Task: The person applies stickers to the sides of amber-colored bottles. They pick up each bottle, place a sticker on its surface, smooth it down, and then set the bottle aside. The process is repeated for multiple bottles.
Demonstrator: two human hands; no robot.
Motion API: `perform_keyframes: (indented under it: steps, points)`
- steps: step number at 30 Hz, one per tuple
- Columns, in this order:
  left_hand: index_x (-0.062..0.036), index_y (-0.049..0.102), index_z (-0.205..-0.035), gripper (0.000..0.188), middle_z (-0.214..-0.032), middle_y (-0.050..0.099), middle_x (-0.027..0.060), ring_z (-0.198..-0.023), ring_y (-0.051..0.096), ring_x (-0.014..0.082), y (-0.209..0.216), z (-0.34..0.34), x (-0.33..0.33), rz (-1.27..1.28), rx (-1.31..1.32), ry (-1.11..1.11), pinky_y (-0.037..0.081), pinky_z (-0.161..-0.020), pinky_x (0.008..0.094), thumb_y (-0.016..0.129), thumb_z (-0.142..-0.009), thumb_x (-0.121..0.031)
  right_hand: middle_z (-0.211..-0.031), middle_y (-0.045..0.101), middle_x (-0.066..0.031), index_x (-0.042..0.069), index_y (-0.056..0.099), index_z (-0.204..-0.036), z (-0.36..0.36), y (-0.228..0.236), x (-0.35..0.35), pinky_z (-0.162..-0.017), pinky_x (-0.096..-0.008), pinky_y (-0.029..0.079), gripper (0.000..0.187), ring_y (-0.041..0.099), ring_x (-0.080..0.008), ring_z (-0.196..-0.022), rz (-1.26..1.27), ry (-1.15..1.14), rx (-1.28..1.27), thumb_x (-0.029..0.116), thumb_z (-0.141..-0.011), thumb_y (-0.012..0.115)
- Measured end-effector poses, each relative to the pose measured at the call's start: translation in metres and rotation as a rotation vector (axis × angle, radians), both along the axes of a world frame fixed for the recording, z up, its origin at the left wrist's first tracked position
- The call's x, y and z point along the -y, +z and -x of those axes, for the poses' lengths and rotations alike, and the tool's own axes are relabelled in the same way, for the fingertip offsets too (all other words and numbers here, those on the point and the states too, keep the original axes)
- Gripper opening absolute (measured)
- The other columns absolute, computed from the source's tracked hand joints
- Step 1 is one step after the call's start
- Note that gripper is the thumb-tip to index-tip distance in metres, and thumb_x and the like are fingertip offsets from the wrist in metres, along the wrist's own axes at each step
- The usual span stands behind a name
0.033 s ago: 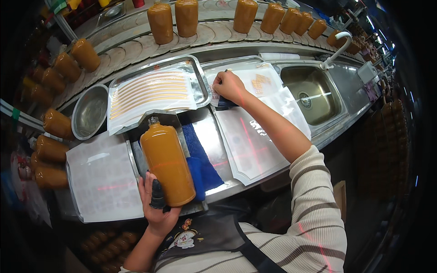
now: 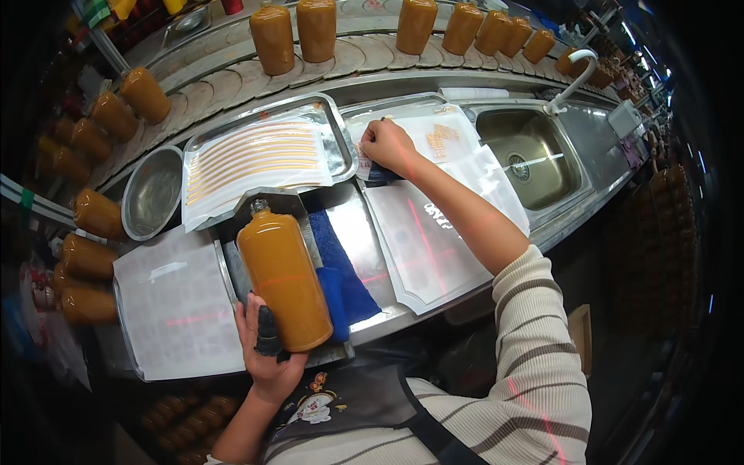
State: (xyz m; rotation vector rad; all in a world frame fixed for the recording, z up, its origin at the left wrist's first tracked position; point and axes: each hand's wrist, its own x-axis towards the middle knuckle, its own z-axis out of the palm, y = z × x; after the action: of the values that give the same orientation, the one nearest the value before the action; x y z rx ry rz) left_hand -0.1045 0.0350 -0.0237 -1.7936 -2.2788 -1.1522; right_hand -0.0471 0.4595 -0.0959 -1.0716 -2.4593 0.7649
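Note:
An amber-brown glossy bottle (image 2: 285, 271) with a bare glass neck lies tilted in a metal cradle (image 2: 267, 197), its neck pointing away from me. My left hand (image 2: 267, 341) holds its lower left corner, fingers along the side and thumb by the base. A black cover wraps one of those fingers. Farther off to the right, my right hand (image 2: 385, 147) is closed in a pinch over a white sheet (image 2: 415, 147) with small gold and reddish prints. What sits between those fingertips is hidden. A dark patch (image 2: 380, 175) shows just below that hand.
Left of centre, a metal tray (image 2: 339, 128) bears a sheet of curved gold strips (image 2: 256, 159). Around stand a steel bowl (image 2: 153, 194), a blue cloth (image 2: 345, 267), a covered white tray (image 2: 178, 310) and a sink (image 2: 535, 163) with a white tap (image 2: 577, 81). Several brown bottles (image 2: 418, 27) line the slatted conveyor (image 2: 372, 58).

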Motion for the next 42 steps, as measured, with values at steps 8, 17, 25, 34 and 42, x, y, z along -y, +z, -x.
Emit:
perform_keyframes:
  steps: [8, 17, 25, 34, 42]
  points:
    - [0.0065, 0.044, -0.148, 0.086, -0.149, 0.048, 0.0272, -0.142, 0.044, 0.0442, 0.002, -0.001, -0.005, -0.024, -0.005, 0.009, 0.027, -0.116, 0.0647, 0.085, -0.074, -0.011, -0.089, 0.072, -0.0206, -0.002, 0.07, -0.091, -0.011, 0.01, -0.001, -0.079, -0.0445, 0.054, 0.023, 0.069, -0.0374, -0.086, -0.002, -0.014, -0.039, 0.019, -0.085, 0.063]
    - [0.0037, 0.044, -0.149, 0.085, -0.152, 0.046, 0.0258, -0.142, 0.043, 0.0439, -0.002, 0.002, -0.004, -0.042, -0.005, -0.011, 0.026, -0.116, 0.0652, 0.084, -0.075, -0.01, -0.089, 0.073, -0.0196, 0.0, 0.072, -0.091, -0.003, 0.009, 0.002, -0.079, -0.0425, 0.054, 0.023, 0.07, -0.0356, -0.087, 0.026, -0.017, -0.016, 0.02, -0.081, 0.068]
    - [0.0009, 0.048, -0.148, 0.083, -0.155, 0.044, 0.0221, -0.145, 0.04, 0.0428, -0.007, 0.005, -0.005, -0.045, 0.02, -0.026, 0.027, -0.115, 0.066, 0.084, -0.074, -0.012, -0.083, 0.072, -0.0187, 0.0, 0.07, -0.084, -0.007, 0.01, 0.001, -0.074, -0.0408, 0.053, 0.021, 0.07, -0.034, -0.081, 0.035, -0.013, 0.052, 0.021, -0.082, 0.069]
    - [0.0017, 0.051, -0.144, 0.077, -0.152, 0.047, 0.0236, -0.144, 0.042, 0.041, 0.004, 0.009, -0.007, -0.05, 0.05, -0.024, 0.028, -0.115, 0.0643, 0.084, -0.076, -0.015, -0.083, 0.071, -0.0178, -0.001, 0.069, -0.088, -0.021, 0.031, 0.001, -0.073, -0.0393, 0.052, 0.021, 0.069, -0.0322, -0.078, -0.006, 0.009, -0.054, 0.02, -0.085, 0.065]
    - [0.0006, 0.04, -0.15, 0.09, -0.153, 0.045, 0.0216, -0.143, 0.043, 0.0392, 0.003, 0.016, -0.01, 0.015, 0.087, 0.003, 0.017, -0.119, 0.0637, 0.086, -0.077, -0.027, -0.074, 0.06, -0.0028, -0.001, 0.063, -0.085, -0.063, 0.127, 0.058, -0.065, -0.0249, 0.044, 0.016, 0.052, -0.0083, -0.066, -0.102, 0.022, -0.168, 0.014, -0.089, 0.065]
